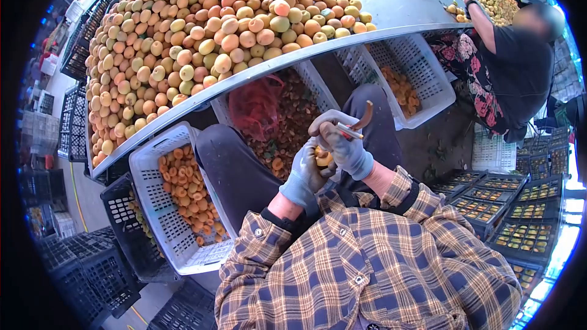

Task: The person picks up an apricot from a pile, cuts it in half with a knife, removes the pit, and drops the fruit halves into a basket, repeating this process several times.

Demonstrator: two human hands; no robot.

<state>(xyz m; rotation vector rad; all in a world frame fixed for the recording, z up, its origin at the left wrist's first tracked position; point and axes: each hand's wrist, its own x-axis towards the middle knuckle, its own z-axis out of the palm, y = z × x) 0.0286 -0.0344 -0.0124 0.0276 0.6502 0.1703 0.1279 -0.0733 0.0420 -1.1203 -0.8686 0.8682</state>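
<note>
My gloved left hand (306, 174) is closed around an apricot (323, 157), partly hidden by the fingers, in front of my lap. Right beside it, my gloved right hand (347, 151) grips a small knife (365, 117) with a curved brown handle and a metal part; its working end is hidden between the hands. Below and beyond the hands, a crate (315, 82) between my knees holds pits and scraps with a red plastic bag (255, 107). Left of my leg, a white crate (177, 263) contains halved apricots (189, 189).
A heap of whole apricots (202, 30) covers much of the metal-edged table (406, 0) ahead. Another white crate (422, 67) with apricot halves stands right. A co-worker (513, 67) sits at the far right. Black crates (92, 275) and filled trays (523, 232) stand on both sides.
</note>
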